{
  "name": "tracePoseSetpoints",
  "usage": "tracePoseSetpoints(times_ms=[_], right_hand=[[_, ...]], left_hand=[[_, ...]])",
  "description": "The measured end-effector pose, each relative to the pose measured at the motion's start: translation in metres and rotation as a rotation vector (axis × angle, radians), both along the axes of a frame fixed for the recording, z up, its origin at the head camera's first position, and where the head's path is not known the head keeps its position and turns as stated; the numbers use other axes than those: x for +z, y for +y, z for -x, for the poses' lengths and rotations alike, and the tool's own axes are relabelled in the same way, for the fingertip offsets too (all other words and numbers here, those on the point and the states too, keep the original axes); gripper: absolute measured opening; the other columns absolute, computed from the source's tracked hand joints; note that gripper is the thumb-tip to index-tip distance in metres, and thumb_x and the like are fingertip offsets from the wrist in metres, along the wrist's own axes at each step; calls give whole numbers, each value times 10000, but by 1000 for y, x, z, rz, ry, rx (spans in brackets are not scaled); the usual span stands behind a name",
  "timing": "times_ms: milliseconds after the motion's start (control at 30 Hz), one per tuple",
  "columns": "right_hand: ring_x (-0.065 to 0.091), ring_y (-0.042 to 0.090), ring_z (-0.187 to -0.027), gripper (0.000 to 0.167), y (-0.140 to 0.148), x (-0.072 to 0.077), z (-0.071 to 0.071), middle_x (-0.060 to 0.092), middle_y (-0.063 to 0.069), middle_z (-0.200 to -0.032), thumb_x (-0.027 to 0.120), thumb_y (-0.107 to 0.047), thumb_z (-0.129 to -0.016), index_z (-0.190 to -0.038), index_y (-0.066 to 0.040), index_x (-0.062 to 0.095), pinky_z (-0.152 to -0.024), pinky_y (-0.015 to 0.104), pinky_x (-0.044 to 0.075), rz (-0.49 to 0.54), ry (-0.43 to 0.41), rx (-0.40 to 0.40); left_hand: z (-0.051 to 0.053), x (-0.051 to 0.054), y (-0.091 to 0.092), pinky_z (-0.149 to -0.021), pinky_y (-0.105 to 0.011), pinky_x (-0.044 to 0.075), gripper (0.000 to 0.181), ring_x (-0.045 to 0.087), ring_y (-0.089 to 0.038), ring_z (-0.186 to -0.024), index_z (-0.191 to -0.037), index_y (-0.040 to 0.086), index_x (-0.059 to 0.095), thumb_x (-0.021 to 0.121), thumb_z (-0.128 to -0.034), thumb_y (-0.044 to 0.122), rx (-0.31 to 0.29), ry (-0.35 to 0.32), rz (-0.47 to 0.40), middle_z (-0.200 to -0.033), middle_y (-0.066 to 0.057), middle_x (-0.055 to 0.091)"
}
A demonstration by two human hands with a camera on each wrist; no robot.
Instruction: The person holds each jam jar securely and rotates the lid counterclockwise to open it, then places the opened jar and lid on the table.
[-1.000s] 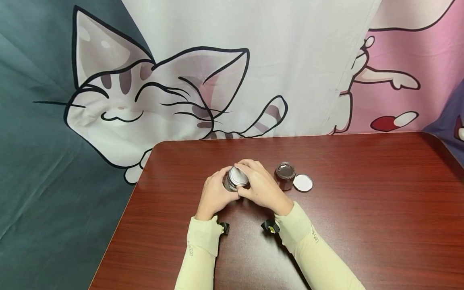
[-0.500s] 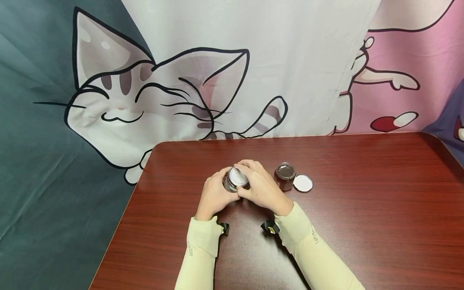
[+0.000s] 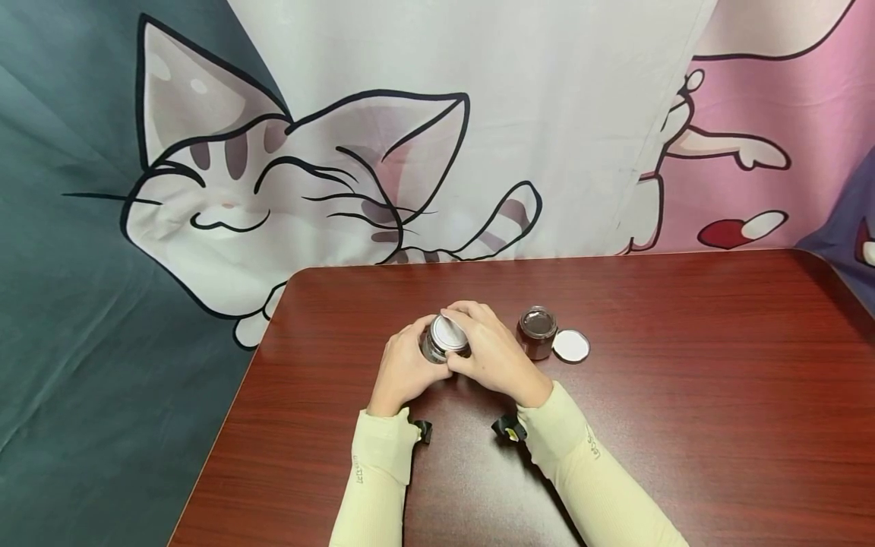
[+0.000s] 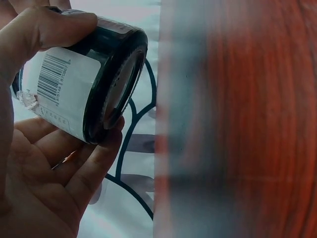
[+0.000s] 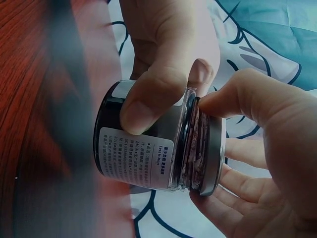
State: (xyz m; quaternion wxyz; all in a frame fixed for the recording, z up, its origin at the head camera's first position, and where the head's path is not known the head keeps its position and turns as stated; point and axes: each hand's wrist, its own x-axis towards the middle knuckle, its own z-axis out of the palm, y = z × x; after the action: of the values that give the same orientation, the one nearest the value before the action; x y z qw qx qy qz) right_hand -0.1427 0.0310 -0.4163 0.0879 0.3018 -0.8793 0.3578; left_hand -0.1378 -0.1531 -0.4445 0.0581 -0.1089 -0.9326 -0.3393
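My left hand [image 3: 408, 365] grips a small glass jar with dark contents [image 4: 91, 64] around its body. The thumb lies on one side and the fingers spread on the other. White labels with small print and a barcode show on the jar. The silver lid [image 3: 449, 333] is pinched at its rim between the thumb and fingers of my right hand [image 3: 497, 353]. In the right wrist view the neck shows between jar body and lid [image 5: 214, 158], with torn wrapping around it. Whether the lid still catches the thread I cannot tell.
An uncapped jar of dark brown contents [image 3: 538, 334] stands right of my right hand on the reddish-brown wooden table [image 3: 683, 380]. A round lid with a white face up [image 3: 571, 346] lies beside it. Behind the table edge hangs a cloth printed with a cartoon cat [image 3: 225, 197].
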Motion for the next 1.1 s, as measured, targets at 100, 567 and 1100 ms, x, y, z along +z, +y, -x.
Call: tracePoseSetpoints(times_ms=[100, 567, 1100], right_hand=[[519, 314, -1203, 614, 0, 0, 0, 570, 150, -1321, 748, -131, -752, -1330, 22, 608, -991, 441, 456, 2, 0, -1], [519, 300, -1199, 623, 0, -1, 0, 568, 138, -1323, 744, -127, -744, -1337, 8, 609, -995, 432, 456, 2, -6, -8], [531, 299, -1152, 601, -1, 0, -1, 559, 136, -1311, 759, -131, -770, -1340, -17, 605, -975, 428, 461, 27, -8, -19]], left_hand=[[0, 0, 0, -840, -426, 523, 773, 666, -242, -988, -1325, 107, 629, 907, -631, 303, 2, 1, 0, -1108, -71, 707], [0, 0, -1, -857, -428, 527, 780, 669, -249, -1010, -1330, 89, 624, 909, -635, 299, -4, 2, -20, -1136, -89, 703], [-1, -1, -1, -844, -431, 532, 763, 675, -253, -991, -1318, 81, 623, 894, -635, 284, 1, 16, -19, -1120, -96, 704]])
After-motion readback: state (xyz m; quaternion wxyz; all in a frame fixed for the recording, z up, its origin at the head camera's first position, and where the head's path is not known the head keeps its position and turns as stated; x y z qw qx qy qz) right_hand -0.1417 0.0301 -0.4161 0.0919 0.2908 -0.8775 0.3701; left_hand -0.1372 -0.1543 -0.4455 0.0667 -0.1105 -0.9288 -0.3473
